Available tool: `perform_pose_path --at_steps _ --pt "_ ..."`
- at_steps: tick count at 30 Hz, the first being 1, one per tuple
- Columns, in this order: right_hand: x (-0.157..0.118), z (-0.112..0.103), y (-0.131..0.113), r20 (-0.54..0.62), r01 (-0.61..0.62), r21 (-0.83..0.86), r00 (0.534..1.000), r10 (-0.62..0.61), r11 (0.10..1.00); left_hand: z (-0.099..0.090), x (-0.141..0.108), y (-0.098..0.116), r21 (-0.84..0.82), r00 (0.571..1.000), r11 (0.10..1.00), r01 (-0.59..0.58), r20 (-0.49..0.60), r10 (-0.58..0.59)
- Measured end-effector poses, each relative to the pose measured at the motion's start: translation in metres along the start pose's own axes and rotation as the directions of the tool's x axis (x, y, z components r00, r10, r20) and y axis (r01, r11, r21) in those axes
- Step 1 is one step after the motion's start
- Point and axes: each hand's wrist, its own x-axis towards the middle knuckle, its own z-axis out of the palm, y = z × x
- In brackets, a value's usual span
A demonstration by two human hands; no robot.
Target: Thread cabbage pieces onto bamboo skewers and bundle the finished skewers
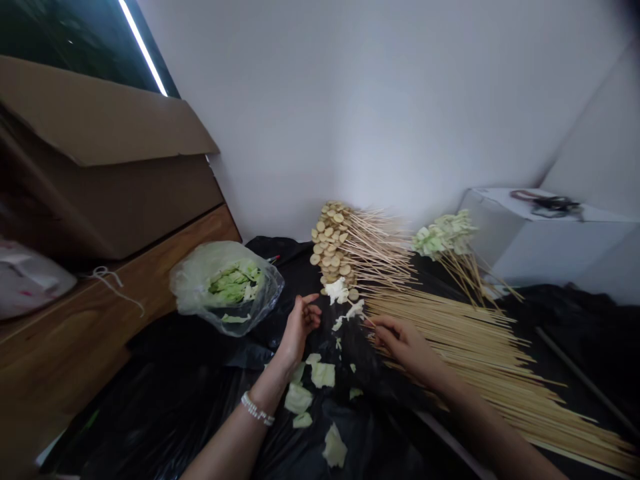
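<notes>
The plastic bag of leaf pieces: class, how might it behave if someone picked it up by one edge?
The bag would probably be floppy, as its thin, see-through wall is creased and slumped. It is likely light for its size, since loose leaf pieces are all that shows inside. It may tip and spill, because its mouth gapes open.

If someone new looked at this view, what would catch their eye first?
Probably the long fan of bare wooden skewers spreading to the right over black plastic. Next, the stack of skewered pale round slices against the wall, just beyond the hands, and the clear bag of chopped green leaves on the left. A smaller bunch of leaf-topped skewers sits farther right, by a white box.
</notes>
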Motion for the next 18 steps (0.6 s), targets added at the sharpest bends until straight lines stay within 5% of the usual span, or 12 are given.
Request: perform_pose_path --at_steps 5,9,14,16,18 --pt "0.001 -0.044 0.002 -0.024 -0.115 0.090 0.993 0.117 0.989 0.001 0.000 0.004 -0.002 0.998 0.998 0.062 0.026 -0.062" --pt "0.015 -0.101 0.015 -0.201 -0.122 0.066 0.971 0.133 0.990 0.001 0.000 0.009 -0.013 0.997 0.997 0.074 0.013 -0.074" --pt "0.049 -0.185 0.034 -0.572 -0.200 -0.373 0.818 -0.055 0.906 0.003 -0.003 0.013 -0.024 0.996 0.996 0.082 0.033 -0.081" --pt "0.066 -0.213 0.038 -0.634 -0.300 -0.577 0.751 -0.184 0.760 0.003 -0.003 0.013 -0.024 0.996 0.996 0.084 0.033 -0.083" --pt "0.084 -0.234 0.041 -0.645 -0.336 -0.626 0.731 -0.224 0.704 0.002 -0.003 0.012 -0.019 0.996 0.996 0.084 0.030 -0.084"
